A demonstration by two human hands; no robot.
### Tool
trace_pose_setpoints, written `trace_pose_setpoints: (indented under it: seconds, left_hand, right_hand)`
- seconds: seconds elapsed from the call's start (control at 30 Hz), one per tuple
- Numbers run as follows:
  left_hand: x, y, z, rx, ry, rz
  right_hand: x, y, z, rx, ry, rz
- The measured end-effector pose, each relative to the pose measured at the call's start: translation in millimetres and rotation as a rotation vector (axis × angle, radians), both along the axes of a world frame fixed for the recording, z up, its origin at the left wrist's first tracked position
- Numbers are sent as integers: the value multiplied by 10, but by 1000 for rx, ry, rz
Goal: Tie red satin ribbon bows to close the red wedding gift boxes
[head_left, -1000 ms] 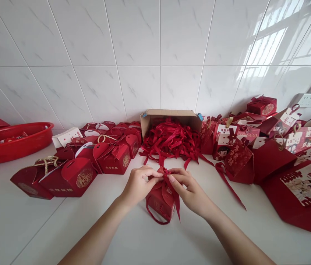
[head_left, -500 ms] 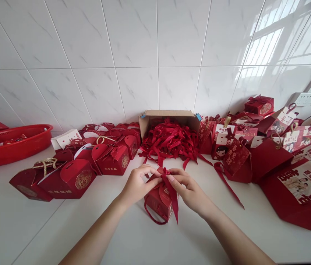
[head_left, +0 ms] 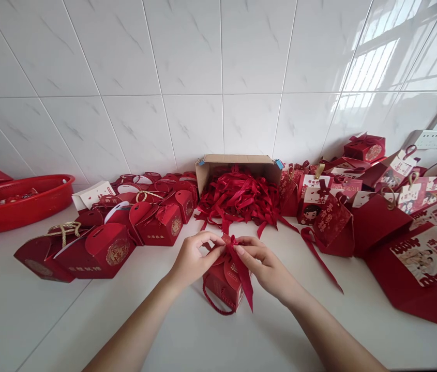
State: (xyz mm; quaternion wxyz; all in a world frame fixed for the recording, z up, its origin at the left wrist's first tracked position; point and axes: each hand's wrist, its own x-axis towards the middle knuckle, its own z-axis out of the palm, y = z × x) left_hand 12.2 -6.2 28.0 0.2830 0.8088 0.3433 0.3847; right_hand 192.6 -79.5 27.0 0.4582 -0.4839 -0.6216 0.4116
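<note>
A small red gift box [head_left: 224, 283] stands on the white table in front of me, a twisted red cord handle hanging at its near left side. On its top sits a red ribbon [head_left: 244, 279], looped and knotted, with one tail falling over the right side. My left hand [head_left: 198, 258] pinches the ribbon from the left, thumb and index finger together. From the right, my right hand [head_left: 265, 264] grips the ribbon near the knot between thumb and fingers. Both hands' fingertips are close together at the box's top.
Behind the box, an open carton [head_left: 237, 161] spills red ribbons. Rows of red boxes [head_left: 162, 225] stand left, beside a red plastic basin [head_left: 47, 204]. More red boxes [head_left: 332, 227] crowd the right, near a white power strip [head_left: 426, 139]. A loose ribbon [head_left: 321, 258] trails across the table.
The hanging ribbon tail has swung slightly to the right. Both hands remain almost where they were, still pinching the ribbon.
</note>
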Motion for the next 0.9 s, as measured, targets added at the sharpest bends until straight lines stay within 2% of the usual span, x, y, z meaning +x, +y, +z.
trace_pose_setpoints:
  seconds: [0.4,0.6,0.77,0.9]
  left_hand:
    - [-10,27,-6,41,-22,-52]
    - [1,17,-14,37,-31,-63]
    - [-20,20,-17,38,-9,-74]
    - [-30,7,11,34,15,-104]
  right_hand:
    - [17,15,1,-5,36,22]
    - [37,14,-21,60,-17,22]
    - [32,34,-107,244,-167,-94]
    - [31,93,-148,484,-391,-317]
